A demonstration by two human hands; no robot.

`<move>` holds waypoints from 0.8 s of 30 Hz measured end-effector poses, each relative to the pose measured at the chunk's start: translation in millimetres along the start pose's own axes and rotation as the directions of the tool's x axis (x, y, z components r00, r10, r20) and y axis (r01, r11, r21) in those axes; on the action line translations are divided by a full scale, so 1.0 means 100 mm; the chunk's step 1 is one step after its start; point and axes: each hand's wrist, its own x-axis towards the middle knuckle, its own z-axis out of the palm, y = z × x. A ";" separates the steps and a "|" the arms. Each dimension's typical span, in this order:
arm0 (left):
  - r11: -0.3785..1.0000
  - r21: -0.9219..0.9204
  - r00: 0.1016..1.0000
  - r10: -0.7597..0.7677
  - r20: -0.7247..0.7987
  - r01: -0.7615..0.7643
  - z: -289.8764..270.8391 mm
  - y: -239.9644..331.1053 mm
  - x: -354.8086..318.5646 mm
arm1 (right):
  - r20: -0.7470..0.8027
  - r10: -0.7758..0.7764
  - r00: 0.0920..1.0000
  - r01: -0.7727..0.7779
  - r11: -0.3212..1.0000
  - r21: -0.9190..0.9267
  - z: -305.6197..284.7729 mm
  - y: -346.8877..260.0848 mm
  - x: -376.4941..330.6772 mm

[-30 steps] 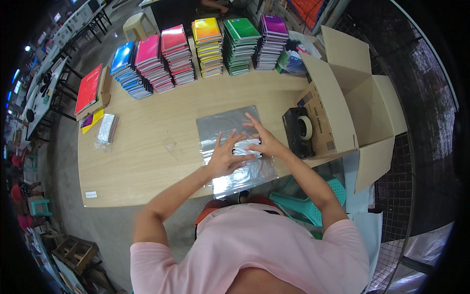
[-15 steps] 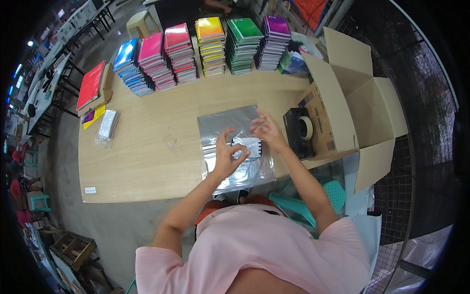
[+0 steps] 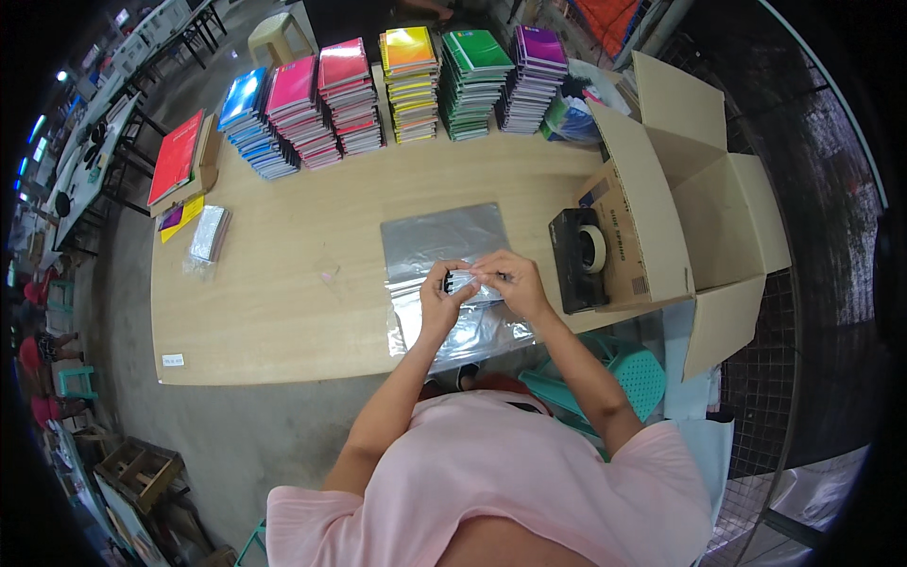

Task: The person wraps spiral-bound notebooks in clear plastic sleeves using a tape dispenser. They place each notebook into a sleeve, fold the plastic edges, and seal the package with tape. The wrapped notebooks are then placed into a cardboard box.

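Both my hands are together over a stack of clear plastic bags (image 3: 444, 230) lying flat near the table's front edge. Between them is a small white sheet with black marks along its edges (image 3: 487, 294), perhaps stickers, partly covered by my fingers. My left hand (image 3: 444, 295) has its thumb and fingers closed on the sheet's left end. From the right, my right hand (image 3: 515, 283) pinches at the top of the sheet, its fingertips meeting those of the left. Whether a piece is being peeled off is too small to tell.
Stacks of spiral notebooks (image 3: 409, 90) in several colours line the table's far edge. At right stand a black tape dispenser (image 3: 571, 269) and an open cardboard box (image 3: 652, 222). Red notebooks (image 3: 176, 159) and a plastic-wrapped pack (image 3: 208, 236) lie at left. A green stool (image 3: 635, 383) is beside me.
My right hand has come down and left onto the white sheet, closing from spread fingers to a pinch. My left hand has closed on the sheet's left end.
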 end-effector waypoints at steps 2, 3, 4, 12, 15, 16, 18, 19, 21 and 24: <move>0.999 0.024 0.999 -0.023 -0.027 0.024 0.02 0.01 -0.02 | -0.040 -0.045 0.998 0.041 0.995 -0.095 0.03 -0.02 -0.12; 0.999 0.035 0.999 -0.034 -0.039 0.036 0.02 0.02 -0.03 | -0.055 -0.099 0.994 0.088 0.980 -0.178 0.06 0.00 -0.17; 0.999 0.039 0.999 0.005 -0.045 -0.004 0.03 0.04 -0.04 | -0.064 -0.155 0.986 0.134 0.957 -0.259 0.09 0.02 -0.24; 0.987 0.124 0.993 0.110 -0.035 -0.104 0.04 0.00 -0.03 | -0.099 -0.277 0.956 0.226 0.907 -0.356 0.05 -0.03 -0.60; 0.993 0.108 0.994 0.048 -0.098 -0.037 0.06 0.00 -0.08 | -0.397 -0.247 0.884 0.029 0.876 -0.481 -0.35 -0.01 -0.80; 0.995 0.088 0.993 0.056 -0.103 -0.047 0.07 0.03 -0.10 | -0.548 -0.224 0.806 -0.150 0.819 -0.554 -0.57 0.01 -0.87; 0.990 0.118 0.993 0.084 -0.088 -0.074 0.06 0.04 -0.10 | -0.761 0.083 0.643 -0.595 0.680 -0.429 -0.97 0.13 -0.98; 0.988 0.130 0.992 0.097 -0.078 -0.086 0.07 0.04 -0.09 | -0.763 0.158 0.627 -0.672 0.604 -0.427 -1.09 0.28 -1.03; 0.992 0.104 0.994 0.083 -0.066 -0.076 0.10 0.03 -0.08 | -0.760 0.302 0.576 -0.792 0.435 -0.428 -1.25 0.66 -1.08; 0.991 0.100 0.994 0.094 -0.051 -0.088 0.11 0.04 -0.05 | -0.746 0.284 0.603 -0.760 0.490 -0.427 -1.34 0.83 -1.06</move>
